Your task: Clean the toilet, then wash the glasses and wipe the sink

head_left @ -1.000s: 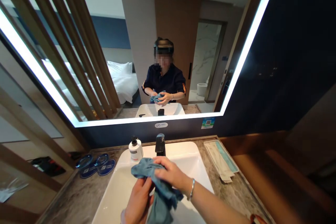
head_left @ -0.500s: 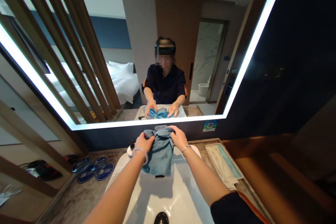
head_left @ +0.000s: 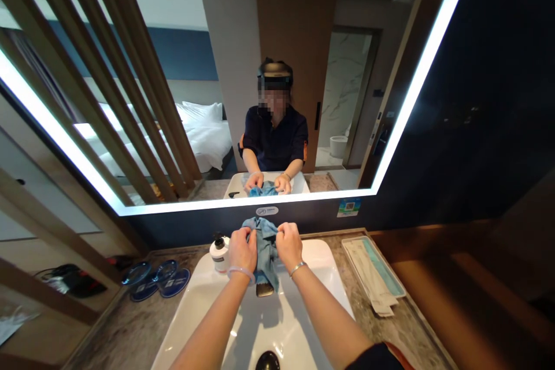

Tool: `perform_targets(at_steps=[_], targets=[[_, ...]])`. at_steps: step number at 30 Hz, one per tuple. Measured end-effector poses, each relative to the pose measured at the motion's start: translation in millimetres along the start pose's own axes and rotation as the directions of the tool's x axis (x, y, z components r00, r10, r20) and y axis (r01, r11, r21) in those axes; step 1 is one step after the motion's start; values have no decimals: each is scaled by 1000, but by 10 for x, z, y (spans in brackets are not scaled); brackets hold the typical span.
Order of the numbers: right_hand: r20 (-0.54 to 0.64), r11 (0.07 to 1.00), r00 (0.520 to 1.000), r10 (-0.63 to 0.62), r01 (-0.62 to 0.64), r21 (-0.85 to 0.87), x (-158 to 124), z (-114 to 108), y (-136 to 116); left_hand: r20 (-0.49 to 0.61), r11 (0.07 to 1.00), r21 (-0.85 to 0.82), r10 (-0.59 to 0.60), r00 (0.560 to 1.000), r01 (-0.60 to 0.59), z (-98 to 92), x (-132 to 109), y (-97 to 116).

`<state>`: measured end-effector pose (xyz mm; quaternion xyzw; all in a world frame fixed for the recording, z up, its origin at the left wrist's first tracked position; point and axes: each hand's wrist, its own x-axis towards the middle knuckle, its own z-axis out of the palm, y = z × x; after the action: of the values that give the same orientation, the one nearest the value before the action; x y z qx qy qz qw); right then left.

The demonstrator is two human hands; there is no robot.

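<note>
A blue cloth (head_left: 265,248) is bunched at the back of the white sink (head_left: 195,300), over the faucet (head_left: 264,289), whose dark spout end shows below it. My left hand (head_left: 243,250) pinches the cloth's left side. On the right edge of the cloth, my right hand (head_left: 289,245) has its fingers closed. Most of the faucet is hidden under the fabric. Just left of my left hand stands a white pump bottle (head_left: 219,254) with a black top. The dark drain plug (head_left: 267,361) lies at the sink's front.
Blue coasters with glasses (head_left: 156,284) sit on the stone counter at left. A tray (head_left: 390,272) with packets lies to the right. A lit mirror (head_left: 290,29) rises behind the sink, reflecting the person and a bed. Wooden slats (head_left: 34,214) stand at far left.
Both hands have lowered slightly toward the faucet. The cloth, spread out before, is now narrower and gathered around it, and the pump bottle shows more fully.
</note>
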<state>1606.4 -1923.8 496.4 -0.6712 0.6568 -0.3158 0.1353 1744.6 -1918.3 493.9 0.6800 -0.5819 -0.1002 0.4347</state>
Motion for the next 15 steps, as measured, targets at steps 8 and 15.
perform_targets(at_steps=[8, 15], targets=[[205, 976, 958, -203, 215, -34, -12, -55, -285, 81, 987, -108, 125, 989, -116, 16, -94, -18], [422, 971, 875, -238, 210, 112, -1035, -234, -300, 153, 944, -309, -71, 986, 116, -494, -1146, -227]])
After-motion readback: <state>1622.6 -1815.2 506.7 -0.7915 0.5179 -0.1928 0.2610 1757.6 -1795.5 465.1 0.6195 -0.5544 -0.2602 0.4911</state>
